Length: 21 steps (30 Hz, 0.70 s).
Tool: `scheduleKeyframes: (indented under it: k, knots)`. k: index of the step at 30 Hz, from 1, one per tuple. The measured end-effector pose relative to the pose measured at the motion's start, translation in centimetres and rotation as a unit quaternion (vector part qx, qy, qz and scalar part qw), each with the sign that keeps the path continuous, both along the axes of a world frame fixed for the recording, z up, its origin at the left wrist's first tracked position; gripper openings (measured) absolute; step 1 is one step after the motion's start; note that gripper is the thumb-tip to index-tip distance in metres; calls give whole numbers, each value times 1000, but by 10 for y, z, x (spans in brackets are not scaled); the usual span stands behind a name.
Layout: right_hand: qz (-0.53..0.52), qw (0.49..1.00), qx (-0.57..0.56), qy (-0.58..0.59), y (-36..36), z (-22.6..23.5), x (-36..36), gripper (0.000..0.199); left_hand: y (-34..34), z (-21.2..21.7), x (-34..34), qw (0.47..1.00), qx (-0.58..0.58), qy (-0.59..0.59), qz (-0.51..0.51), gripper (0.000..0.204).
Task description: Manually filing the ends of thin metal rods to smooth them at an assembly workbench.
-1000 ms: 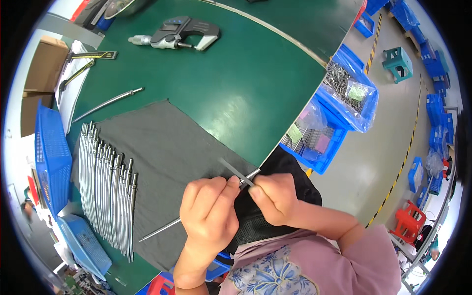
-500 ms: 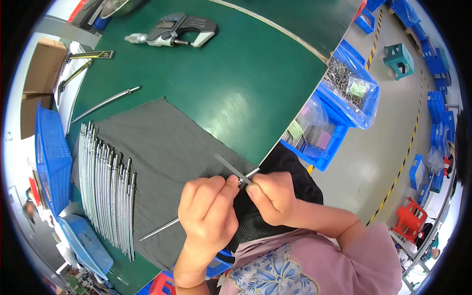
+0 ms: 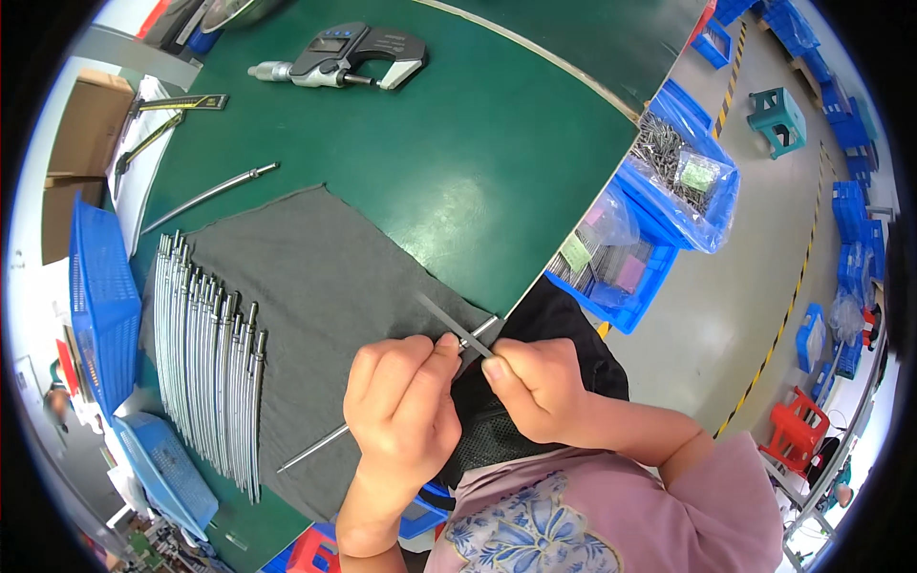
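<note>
My left hand [image 3: 403,401] is closed around a thin metal rod [image 3: 313,449], which slants from the grey cloth up past my fingers. The rod's thicker stepped end shows beyond my thumb, near the table edge. In my right hand [image 3: 540,390], pinched between thumb and fingers, is a narrow flat grey file [image 3: 444,315]. It lies across the rod close to that end, and the two appear to touch. To the left, a row of several similar metal rods [image 3: 215,372] rests side by side on the grey cloth [image 3: 315,277].
A digital micrometer [image 3: 330,57] and a single rod [image 3: 210,196] lie on the green table [image 3: 458,124]. Blue baskets [image 3: 100,306] stand along the left. Blue bins [image 3: 626,310] holding metal parts are beyond the right table edge. Farther right are a teal stool [image 3: 778,122] and a red stool [image 3: 795,432].
The file and my right hand have shifted slightly across the rod. The rod has tilted a little, its far tip moving slightly up and left. Both grips stay the same.
</note>
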State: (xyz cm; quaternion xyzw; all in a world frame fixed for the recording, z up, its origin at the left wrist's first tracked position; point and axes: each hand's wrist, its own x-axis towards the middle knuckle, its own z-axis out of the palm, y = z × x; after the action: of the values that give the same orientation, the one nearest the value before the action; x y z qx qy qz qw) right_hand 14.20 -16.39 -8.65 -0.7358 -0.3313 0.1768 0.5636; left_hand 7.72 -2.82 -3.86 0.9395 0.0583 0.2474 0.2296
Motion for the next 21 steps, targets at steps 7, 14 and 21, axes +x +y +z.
scheduleKeyframes:
  k: [7, 14, 21]
  knots:
    - [-3, 1000, -22, -11, -3, 3, 3, 24, 0, 1, -1, 1000, 0, 6, -2, 27]
    - [7, 1000, -18, -19, 2, 5, 6, 24, 0, -1, -1, 1000, -2, 3, -7, 25]
    - [-12, 1000, -1, 0, 1, -3, -4, 23, 0, 0, -1, 1000, -4, 8, -10, 28]
